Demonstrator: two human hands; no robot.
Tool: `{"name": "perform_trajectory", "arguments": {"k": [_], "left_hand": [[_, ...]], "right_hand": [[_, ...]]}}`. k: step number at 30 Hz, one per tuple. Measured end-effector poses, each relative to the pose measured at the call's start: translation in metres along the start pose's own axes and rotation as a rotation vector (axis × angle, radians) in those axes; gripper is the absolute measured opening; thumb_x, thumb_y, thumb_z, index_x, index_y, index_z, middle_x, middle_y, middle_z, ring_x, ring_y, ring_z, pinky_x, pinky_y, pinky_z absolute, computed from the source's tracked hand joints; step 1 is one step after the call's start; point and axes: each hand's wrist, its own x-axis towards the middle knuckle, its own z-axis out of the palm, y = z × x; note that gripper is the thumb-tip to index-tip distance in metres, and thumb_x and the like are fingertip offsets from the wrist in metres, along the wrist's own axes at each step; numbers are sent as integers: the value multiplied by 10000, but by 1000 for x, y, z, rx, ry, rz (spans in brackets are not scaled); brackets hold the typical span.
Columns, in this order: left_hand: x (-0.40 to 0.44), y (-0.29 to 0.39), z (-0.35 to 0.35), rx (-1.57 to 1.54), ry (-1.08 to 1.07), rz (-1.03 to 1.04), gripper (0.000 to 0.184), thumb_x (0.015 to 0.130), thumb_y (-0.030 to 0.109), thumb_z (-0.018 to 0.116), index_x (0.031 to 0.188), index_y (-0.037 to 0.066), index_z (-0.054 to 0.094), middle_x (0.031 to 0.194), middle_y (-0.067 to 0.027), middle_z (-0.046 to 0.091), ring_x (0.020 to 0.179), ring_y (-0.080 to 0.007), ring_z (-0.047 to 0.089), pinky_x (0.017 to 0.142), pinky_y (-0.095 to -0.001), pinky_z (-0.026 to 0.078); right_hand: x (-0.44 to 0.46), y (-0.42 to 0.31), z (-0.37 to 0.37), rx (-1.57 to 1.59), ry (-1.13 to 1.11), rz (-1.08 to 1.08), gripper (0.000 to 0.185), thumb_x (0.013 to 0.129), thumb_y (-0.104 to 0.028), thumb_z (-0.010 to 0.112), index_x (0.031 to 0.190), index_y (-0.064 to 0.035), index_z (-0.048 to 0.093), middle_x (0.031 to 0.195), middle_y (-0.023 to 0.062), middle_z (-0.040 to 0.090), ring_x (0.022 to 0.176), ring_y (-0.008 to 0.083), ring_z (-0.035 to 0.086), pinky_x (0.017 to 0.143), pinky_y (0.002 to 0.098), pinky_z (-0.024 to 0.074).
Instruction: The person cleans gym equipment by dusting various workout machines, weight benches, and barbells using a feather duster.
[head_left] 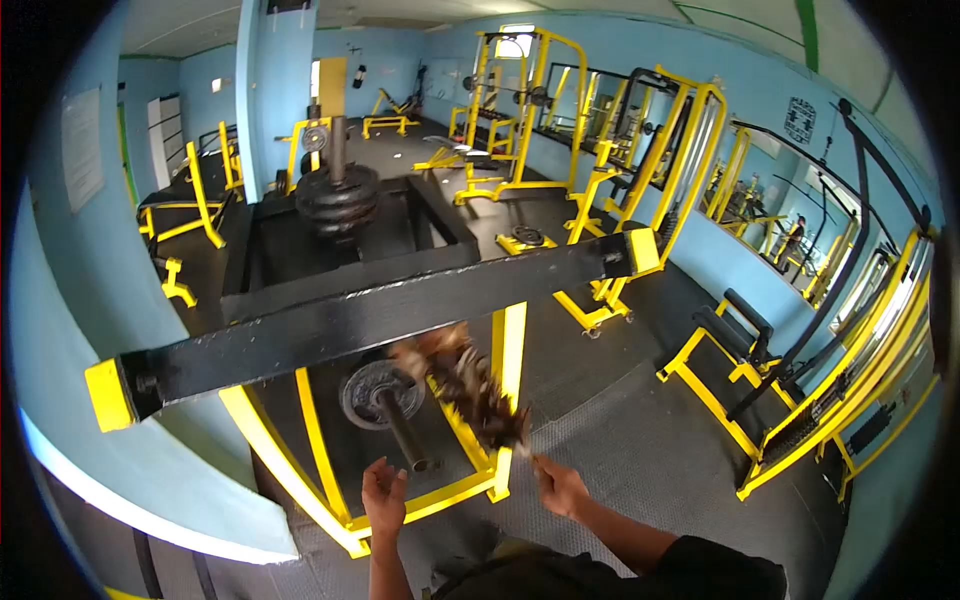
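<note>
I have the duster [466, 394] below the beam [390, 308], right of its middle, in my right hand [560, 488]. That hand is clamped on the handle's near end, thumb and fingers together. The beam slants across in front of me, its left end nearer and lower in view, with 2 yellow caps marking its ends. Below it, the yellow frame [511, 350] limits my room: the right post rises beside the feathers, and the bottom bar crosses nearer me. Right of the frame, below the beam's right end, I have open floor [620, 425]. Under the beam's left half, a weight plate [360, 397] sits on a peg [407, 438] whose end points toward me, left of the duster.

The duster's long axis runs obliquely from my right hand, away and leftward, feather tip toward the beam's underside. The feathers overlap the beam's lower edge in view; I cannot tell whether they touch it. They look shaggy, dark brown along the middle and lighter orange-brown at the far end, blurred, with a short pale handle.

My left hand [383, 496] is raised below the beam's left half, near the peg's end, its thumb and fingers apart.
</note>
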Motion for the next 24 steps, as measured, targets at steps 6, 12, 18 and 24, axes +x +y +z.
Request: {"name": "perform_trajectory", "arguments": {"k": [6, 12, 18, 24], "left_hand": [[2, 10, 25, -178, -44, 139, 362, 799, 52, 648, 1131, 32, 504, 912, -59, 584, 781, -112, 560, 698, -242, 463], [-7, 43, 50, -132, 10, 136, 340, 826, 21, 614, 1140, 37, 485, 923, -43, 588, 785, -83, 559, 695, -223, 455], [-35, 81, 73, -444, 5, 149, 299, 908, 109, 528, 1186, 45, 438, 991, -56, 586, 842, -90, 551, 735, -242, 439], [-69, 120, 39, -456, 344, 69, 346, 943, 247, 453, 1226, 51, 419, 1068, -46, 537, 911, -125, 529, 783, -282, 431]], "right_hand": [[-70, 107, -12, 87, 176, -187, 252, 868, -128, 533, 1115, -78, 535, 750, 129, 598, 607, 267, 610, 529, 342, 488], [-42, 72, -23, 722, 400, 189, 242, 887, -127, 545, 1096, -5, 557, 817, 45, 602, 655, 124, 558, 592, 269, 472], [-7, -46, 0, 315, 246, -500, 276, 872, -85, 546, 1130, 10, 568, 829, 153, 637, 673, 245, 628, 617, 303, 494], [15, -113, 34, 295, 21, -729, 387, 839, -3, 544, 1219, -74, 531, 838, 162, 631, 703, 304, 627, 596, 362, 496]]}}
